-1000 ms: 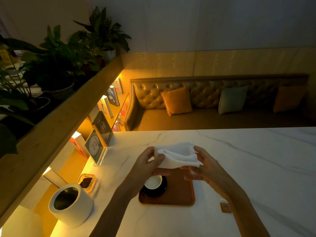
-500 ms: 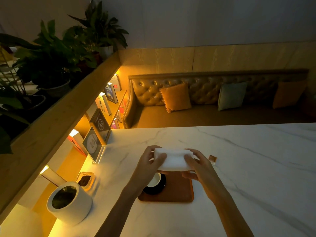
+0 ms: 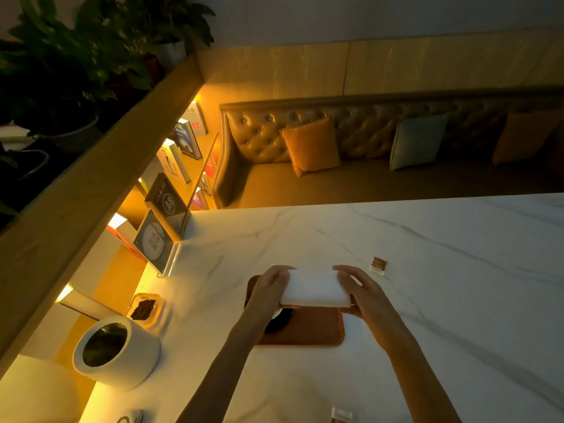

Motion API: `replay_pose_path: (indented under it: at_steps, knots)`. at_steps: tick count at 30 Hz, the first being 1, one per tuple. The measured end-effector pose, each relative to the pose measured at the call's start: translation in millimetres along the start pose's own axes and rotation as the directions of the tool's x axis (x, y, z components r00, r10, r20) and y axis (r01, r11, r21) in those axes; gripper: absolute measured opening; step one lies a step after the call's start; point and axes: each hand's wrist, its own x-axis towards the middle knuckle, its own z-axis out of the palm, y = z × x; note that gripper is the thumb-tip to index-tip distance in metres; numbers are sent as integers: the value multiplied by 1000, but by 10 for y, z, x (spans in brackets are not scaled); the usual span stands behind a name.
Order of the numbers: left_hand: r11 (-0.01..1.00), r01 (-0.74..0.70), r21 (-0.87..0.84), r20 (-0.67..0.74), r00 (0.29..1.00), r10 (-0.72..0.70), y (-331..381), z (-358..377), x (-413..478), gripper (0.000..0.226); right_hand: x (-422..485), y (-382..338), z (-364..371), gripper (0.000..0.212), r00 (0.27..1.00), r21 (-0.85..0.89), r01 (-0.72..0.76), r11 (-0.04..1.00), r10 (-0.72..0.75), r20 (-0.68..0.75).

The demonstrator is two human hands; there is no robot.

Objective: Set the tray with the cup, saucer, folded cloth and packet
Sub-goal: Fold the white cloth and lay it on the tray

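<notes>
A white folded cloth is held flat over the far part of a brown wooden tray. My left hand grips its left end and my right hand grips its right end. Below the cloth, on the tray's left side, a dark saucer shows; the cup on it is mostly hidden by my left hand and the cloth. A small brown packet lies on the marble table to the right of my right hand. Another small packet sits at the bottom edge.
A white round pot and a small glass dish with dark contents stand at the table's left. An acrylic sign holder stands at the left edge by lit shelves of books. A tufted bench with cushions lies beyond the table.
The loose cloth has been folded into a neat flat rectangle between both hands and lowered toward the tray. The camera has shifted, bringing the packet on the right into view.
</notes>
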Motion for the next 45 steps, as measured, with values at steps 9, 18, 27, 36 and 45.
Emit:
replay_pose_path:
  at_steps: [9,18,27,36,45]
  knots:
    - [931,364,16,-9,932,-364,-1006,406,435,15,549,1109,-279,11,933,-176,-357,917,341,-117]
    - [700,615,-364,-27,744,-668,-1675,636,904,34,989,1810,-315,28,811,-110,-579,808,557,-180]
    - [668,651,-360,-72,695,-716,-1990,615,1005,44,1209,2086,-246,35,807,-41,-577,816,561,-184]
    - [780,625,-35,-230,754,-615,-2044,600,923,36,1099,2223,-245,50,813,-49,-574,817,562,-156]
    - [756,648,-94,-136,744,-654,-1958,618,877,45,1094,2186,-133,46,768,193,-604,773,629,-120]
